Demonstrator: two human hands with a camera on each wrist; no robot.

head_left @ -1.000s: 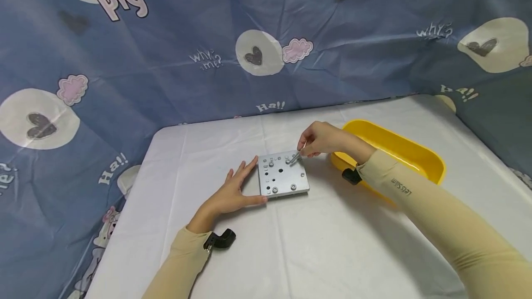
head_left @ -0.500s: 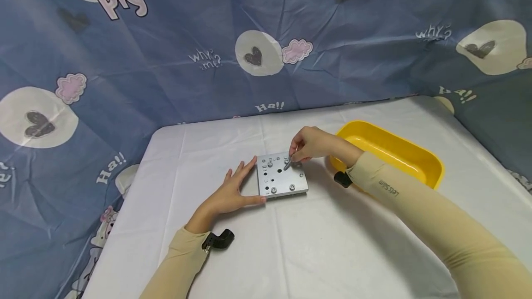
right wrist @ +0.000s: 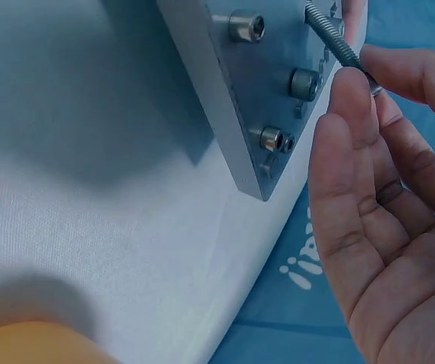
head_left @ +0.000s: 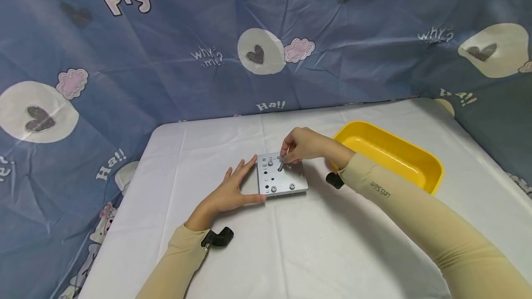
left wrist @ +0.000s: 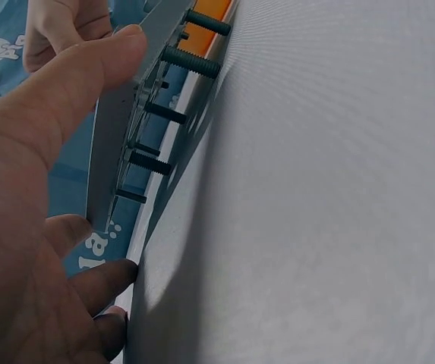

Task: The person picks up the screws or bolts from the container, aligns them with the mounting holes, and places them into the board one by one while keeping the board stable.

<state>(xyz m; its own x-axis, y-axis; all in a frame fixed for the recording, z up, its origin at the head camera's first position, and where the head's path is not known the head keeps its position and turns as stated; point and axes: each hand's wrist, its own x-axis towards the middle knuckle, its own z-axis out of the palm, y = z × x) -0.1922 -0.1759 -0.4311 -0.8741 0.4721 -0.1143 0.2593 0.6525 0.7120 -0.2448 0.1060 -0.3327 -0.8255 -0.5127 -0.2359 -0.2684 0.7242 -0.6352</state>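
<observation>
A square silver metal plate (head_left: 284, 180), dotted with holes and socket head screws (right wrist: 247, 26), lies on the white table. My left hand (head_left: 226, 195) rests against its left side with fingers spread, the thumb (left wrist: 122, 61) at the near corner and the index finger at the far one. Above the plate, my right hand (head_left: 305, 144) pinches a threaded bolt (right wrist: 335, 38) between thumb and fingertips. The bolt is tilted, and its lower end meets a hole near the plate's middle; how deep it sits I cannot tell. Screw shanks (left wrist: 190, 61) stick out under the plate.
A yellow tray (head_left: 436, 170) stands to the right, partly behind my right forearm. The white tablecloth (head_left: 266, 253) spreads around the plate. Behind the table hangs a blue printed cloth (head_left: 187, 86).
My right hand has moved left with the bolt, from near the plate's far right part to the hole near the middle. My left hand stays at the plate's left side.
</observation>
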